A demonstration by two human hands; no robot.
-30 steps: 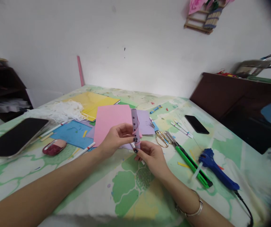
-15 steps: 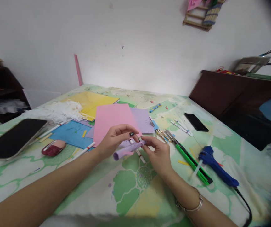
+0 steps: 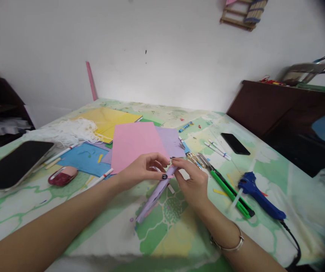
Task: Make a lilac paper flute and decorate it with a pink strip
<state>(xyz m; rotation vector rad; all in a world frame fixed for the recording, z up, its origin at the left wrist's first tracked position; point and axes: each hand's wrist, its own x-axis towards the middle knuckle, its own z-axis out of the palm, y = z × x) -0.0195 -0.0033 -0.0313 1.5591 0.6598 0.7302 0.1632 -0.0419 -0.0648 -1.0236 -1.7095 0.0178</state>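
A thin purple paper roll (image 3: 153, 198) slants from between my hands down toward the table's front edge. My right hand (image 3: 191, 181) pinches its upper end between thumb and fingers. From the other side, my left hand (image 3: 142, 170) has its thumb and fingertips on the same end, at a small pink strip (image 3: 170, 177) around the roll. Behind my hands lies a pink sheet (image 3: 136, 143), partly over a lilac sheet (image 3: 172, 141). A white stick (image 3: 171, 188) shows beneath the roll.
On the right are a green cutter (image 3: 227, 190), a blue glue gun (image 3: 260, 200) with its cord, scissors (image 3: 194, 160) and a phone (image 3: 235, 144). White strings (image 3: 68, 132), yellow sheets (image 3: 108, 119), a blue sheet (image 3: 83, 158) and a larger device (image 3: 15, 164) lie left.
The roll has swung so that its free end points down toward the front edge and more of its length shows. My left thumb has moved slightly right and down. The view has shifted a little.
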